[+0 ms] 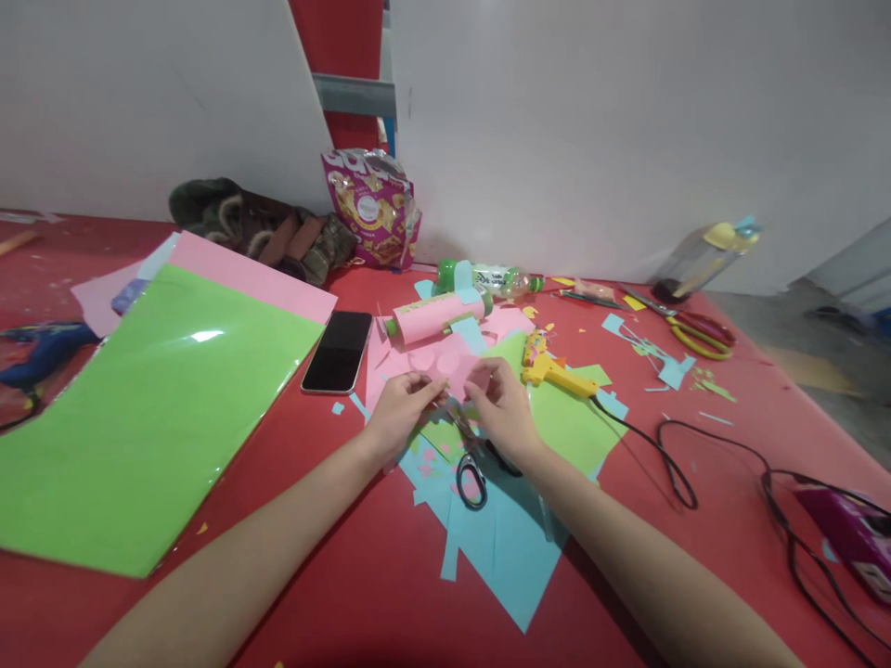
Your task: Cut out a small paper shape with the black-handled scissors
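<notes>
Pink paper piece (445, 364) pinched by two hands: left hand (400, 408), right hand (502, 408).

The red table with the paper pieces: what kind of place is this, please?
Probably a craft workspace, perhaps a workshop corner. The red table carries large sheets of coloured paper, cut scraps, a yellow glue gun and black-handled scissors. Both hands, left hand and right hand, work a pink paper piece.

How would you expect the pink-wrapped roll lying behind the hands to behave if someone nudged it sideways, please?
The pink-wrapped roll lies on its side and looks cylindrical, so it would probably roll rather than slide. Wrapped in thin paper, it is likely light. The paper scraps against it might stop it soon.
</notes>
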A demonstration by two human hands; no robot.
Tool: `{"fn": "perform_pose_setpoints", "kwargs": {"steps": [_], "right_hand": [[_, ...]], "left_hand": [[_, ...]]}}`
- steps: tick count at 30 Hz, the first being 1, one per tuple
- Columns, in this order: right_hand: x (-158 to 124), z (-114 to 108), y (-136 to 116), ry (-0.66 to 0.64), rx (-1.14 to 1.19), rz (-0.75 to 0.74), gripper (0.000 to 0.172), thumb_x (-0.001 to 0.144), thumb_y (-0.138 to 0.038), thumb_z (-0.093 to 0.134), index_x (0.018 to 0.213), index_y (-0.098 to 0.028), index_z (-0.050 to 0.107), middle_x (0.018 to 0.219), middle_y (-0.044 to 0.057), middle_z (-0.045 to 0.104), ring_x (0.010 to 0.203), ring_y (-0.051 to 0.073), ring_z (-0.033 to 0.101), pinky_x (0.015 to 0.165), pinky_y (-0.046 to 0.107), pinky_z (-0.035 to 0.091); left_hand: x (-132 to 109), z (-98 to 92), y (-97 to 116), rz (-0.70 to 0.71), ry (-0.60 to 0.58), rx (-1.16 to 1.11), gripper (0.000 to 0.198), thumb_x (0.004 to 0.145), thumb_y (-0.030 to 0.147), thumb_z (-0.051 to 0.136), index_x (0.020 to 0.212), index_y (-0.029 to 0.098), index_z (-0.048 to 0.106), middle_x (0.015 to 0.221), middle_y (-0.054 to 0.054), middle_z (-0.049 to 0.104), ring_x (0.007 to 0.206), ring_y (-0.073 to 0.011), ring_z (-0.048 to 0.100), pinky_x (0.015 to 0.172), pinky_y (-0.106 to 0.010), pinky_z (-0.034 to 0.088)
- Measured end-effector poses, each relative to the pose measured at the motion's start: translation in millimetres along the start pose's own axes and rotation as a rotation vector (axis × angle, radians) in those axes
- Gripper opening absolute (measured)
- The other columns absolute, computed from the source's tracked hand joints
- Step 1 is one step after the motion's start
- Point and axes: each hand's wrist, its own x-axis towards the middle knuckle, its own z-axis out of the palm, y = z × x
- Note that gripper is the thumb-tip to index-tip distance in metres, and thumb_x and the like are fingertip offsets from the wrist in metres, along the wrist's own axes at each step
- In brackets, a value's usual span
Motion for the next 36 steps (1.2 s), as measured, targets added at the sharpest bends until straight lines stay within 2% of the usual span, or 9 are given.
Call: {"fn": "perform_pose_setpoints", "kwargs": {"steps": [3, 8, 24, 29, 33, 36], "right_hand": [[0.5, 0.6, 0.1, -0.007, -0.015, -0.011, 0.005, 0.073, -0.018, 0.047, 0.077, -0.02, 0.049, 0.066, -0.003, 0.05, 0.057, 0.013, 0.047, 0.057, 0.026, 0.039], [1.7, 1.1, -0.1, 0.004, -0.019, -0.014, 0.005, 0.071, -0.017, 0.048, 0.071, -0.02, 0.051, 0.066, -0.001, 0.053, 0.057, 0.014, 0.048, 0.057, 0.026, 0.039], [1.2, 1.6, 1.5, -0.002, 0.069, 0.068, 0.004, 0.069, -0.022, 0.05, 0.073, -0.019, 0.05, 0.064, -0.003, 0.05, 0.051, 0.012, 0.043, 0.051, 0.025, 0.037], [1.8, 1.2, 0.3, 0.008, 0.089, 0.076, 0.003, 0.067, -0.02, 0.051, 0.07, -0.02, 0.051, 0.065, -0.003, 0.051, 0.055, 0.013, 0.046, 0.055, 0.026, 0.038], [0.8, 2.0, -1.8, 0.019, 0.115, 0.086, 0.008, 0.065, -0.02, 0.054, 0.072, -0.02, 0.05, 0.067, -0.003, 0.051, 0.057, 0.013, 0.047, 0.056, 0.026, 0.041], [-0.6, 3.2, -4.3, 0.023, 0.191, 0.143, 0.018, 0.063, -0.024, 0.057, 0.077, -0.022, 0.046, 0.071, -0.003, 0.049, 0.055, 0.012, 0.048, 0.051, 0.025, 0.043]], "left_hand": [[-1.5, 1.4, 0.4, 0.0, 0.005, -0.019, 0.03, 0.063, 0.04, 0.062, 0.061, 0.011, 0.053, 0.057, -0.001, 0.057, 0.051, -0.0077, 0.052, 0.043, -0.016, 0.034], [-1.2, 1.8, -0.7, 0.003, 0.017, -0.041, 0.03, 0.062, 0.04, 0.064, 0.06, 0.011, 0.055, 0.056, -0.002, 0.058, 0.051, -0.0087, 0.052, 0.044, -0.017, 0.035], [-5.9, 3.8, 1.9, 0.022, 0.025, -0.007, 0.031, 0.061, 0.041, 0.065, 0.06, 0.011, 0.055, 0.055, 0.0, 0.058, 0.051, -0.007, 0.05, 0.047, -0.017, 0.036], [-3.7, 3.2, -0.6, 0.051, 0.02, 0.028, 0.03, 0.064, 0.04, 0.062, 0.061, 0.011, 0.055, 0.055, 0.0, 0.058, 0.051, -0.0078, 0.051, 0.047, -0.018, 0.035], [-3.3, 2.5, -2.9, 0.103, 0.025, 0.068, 0.029, 0.066, 0.039, 0.06, 0.06, 0.012, 0.055, 0.056, 0.0, 0.057, 0.052, -0.0085, 0.051, 0.047, -0.018, 0.036], [-4.8, 2.8, -4.6, 0.157, 0.025, 0.103, 0.027, 0.068, 0.038, 0.059, 0.059, 0.012, 0.055, 0.058, 0.0, 0.058, 0.057, -0.0096, 0.053, 0.051, -0.019, 0.038]]}}
